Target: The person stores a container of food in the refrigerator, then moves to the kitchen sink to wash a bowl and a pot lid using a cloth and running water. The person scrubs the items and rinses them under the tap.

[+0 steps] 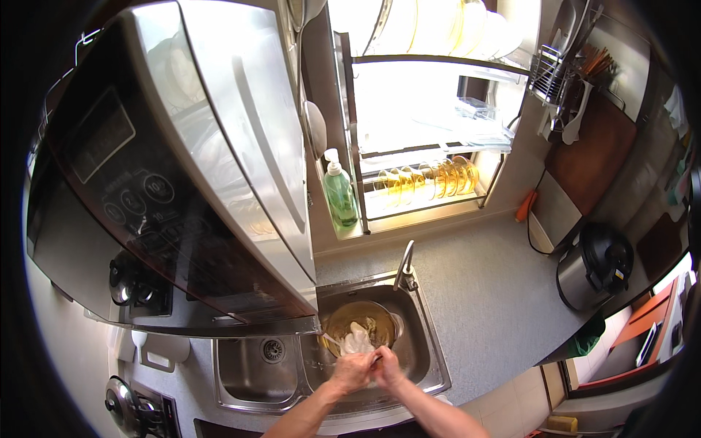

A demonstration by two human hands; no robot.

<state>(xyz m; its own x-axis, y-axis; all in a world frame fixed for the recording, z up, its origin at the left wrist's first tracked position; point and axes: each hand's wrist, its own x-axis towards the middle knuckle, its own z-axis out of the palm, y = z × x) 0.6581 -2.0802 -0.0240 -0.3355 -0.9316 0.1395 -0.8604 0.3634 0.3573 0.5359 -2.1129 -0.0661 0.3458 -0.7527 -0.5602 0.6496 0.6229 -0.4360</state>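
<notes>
Over the front of the large sink basin [421, 350], my left hand [355, 369] and my right hand [388, 368] meet with their fingers closed. A whitish, soft, wet piece [357, 339] extends from my left hand over an amber glass pot [378, 315]; what it is cannot be made out. Between the two hands shows a small dark thing [377, 359], mostly covered by the fingers of my right hand. The pot sits in the basin, with a handle at its right side and pale bits inside.
The faucet [406, 274] rises behind the basin. A smaller basin [257, 372] lies left, below an overhanging glossy appliance [219, 164]. A green soap bottle [340, 191] and a dish rack [427, 211] stand by the window. An electric pressure cooker [594, 268] stands right on the grey counter [476, 295].
</notes>
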